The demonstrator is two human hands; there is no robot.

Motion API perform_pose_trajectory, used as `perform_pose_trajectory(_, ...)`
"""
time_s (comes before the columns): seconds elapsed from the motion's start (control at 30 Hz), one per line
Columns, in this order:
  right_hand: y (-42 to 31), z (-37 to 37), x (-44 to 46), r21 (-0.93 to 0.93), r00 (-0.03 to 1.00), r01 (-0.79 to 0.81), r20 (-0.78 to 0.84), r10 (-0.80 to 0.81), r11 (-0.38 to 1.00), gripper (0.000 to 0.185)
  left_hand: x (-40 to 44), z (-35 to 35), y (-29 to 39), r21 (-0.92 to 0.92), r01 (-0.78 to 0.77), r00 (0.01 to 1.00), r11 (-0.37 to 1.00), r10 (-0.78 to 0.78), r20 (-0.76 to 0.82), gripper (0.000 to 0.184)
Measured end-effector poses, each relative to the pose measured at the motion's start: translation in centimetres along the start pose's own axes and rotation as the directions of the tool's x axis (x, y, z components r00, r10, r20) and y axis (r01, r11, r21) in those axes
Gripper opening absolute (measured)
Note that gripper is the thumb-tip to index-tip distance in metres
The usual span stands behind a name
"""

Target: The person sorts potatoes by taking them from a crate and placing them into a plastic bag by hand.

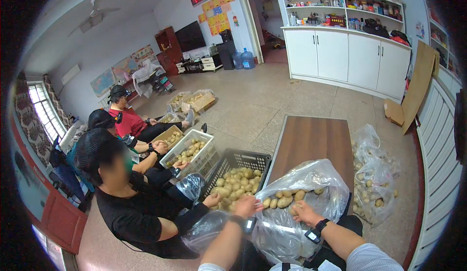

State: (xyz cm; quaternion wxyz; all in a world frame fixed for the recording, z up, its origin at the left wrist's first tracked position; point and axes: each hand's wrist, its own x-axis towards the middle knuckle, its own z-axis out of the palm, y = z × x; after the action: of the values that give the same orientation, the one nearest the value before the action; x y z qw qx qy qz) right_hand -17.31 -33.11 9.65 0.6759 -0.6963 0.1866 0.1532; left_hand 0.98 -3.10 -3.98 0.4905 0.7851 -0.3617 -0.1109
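A clear plastic bag (279, 232) of potatoes lies open in front of me, partly over the edge of a brown wooden table. My left hand (248, 206) is at the bag's left rim, its fingers closed on the plastic. Inside the mouth, my right hand (307, 214) has its fingers closed round a potato (294, 209). More potatoes (284, 201) lie in the bag beyond it. Left of the bag stands a dark plastic crate (265, 160) filled with potatoes. A co-worker's hand (212, 200) is over that crate's near side.
Three people sit in a row on my left. A white crate (206, 150) and a cardboard box (156, 138) hold potatoes. The wooden table (311, 139) stands ahead. Bags of potatoes (374, 188) lie on the floor at right. White cabinets (331, 52) line the back.
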Motion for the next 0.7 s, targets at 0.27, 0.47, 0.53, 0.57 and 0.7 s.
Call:
perform_pose_trajectory(0.27,4.4,1.9,4.7,-0.131,0.900,0.405,0.233,-0.369,0.905,0.041,0.9,0.8,15.2,-0.578,0.530,0.841,0.620,-0.473,0.263,0.045)
perform_pose_trajectory(0.47,-1.5,4.4,0.8,0.311,0.962,0.022,0.252,-0.105,0.950,0.040,1.8,1.2,19.7,-0.718,0.639,0.723,0.276,-0.533,0.439,0.037)
perform_pose_trajectory(0.53,-1.6,4.5,0.8,0.360,0.963,-0.001,0.252,-0.096,0.933,0.040,1.9,0.7,22.2,-0.594,0.648,0.757,0.478,-0.493,0.429,0.038)
perform_pose_trajectory(0.57,-1.6,4.6,0.9,0.355,0.965,0.019,0.237,-0.110,0.935,0.039,1.9,0.8,22.0,-0.520,0.636,0.771,0.570,-0.470,0.429,0.039)
perform_pose_trajectory(0.7,-2.0,4.5,0.7,0.327,0.968,0.053,0.217,-0.130,0.943,0.036,2.0,1.5,19.9,-0.682,0.662,0.739,0.311,-0.424,0.524,0.040)
